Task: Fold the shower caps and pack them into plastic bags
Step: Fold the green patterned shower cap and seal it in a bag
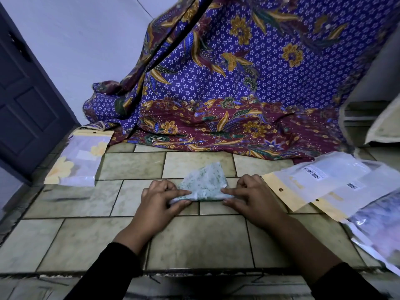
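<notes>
Fingers: on each hand the thumb and forefinger are clamped together on the near folded edge of the cap, one pinch at either end. The remaining fingers are curled in.
Left hand: knuckles up and low over the floor, it holds the left end of the fold.
Right hand: it mirrors the other hand and pinches the right end of the same fold.
Cap: the pale green speckled plastic shower cap lies flat on the floor between the two hands. It is folded into a rough wedge, with its far corner pointing away from the person.
Sleeves: black sleeves cover both forearms and leave the wrists bare.
Floor: the beige-green tiled floor has dark grout lines.
Right pile: the fanned stack of clear plastic bags with yellow header strips and barcode labels lies just beside the right hand, the bags overlapping.
Left bag: the clear plastic bag printed with yellow flowers lies flat, well apart from the left hand and further back.
Backdrop: the purple and maroon batik cloth with gold flowers hangs behind, and its hem spreads on the floor beyond the cap.
Door: the dark blue panelled door stands at the far left.
</notes>
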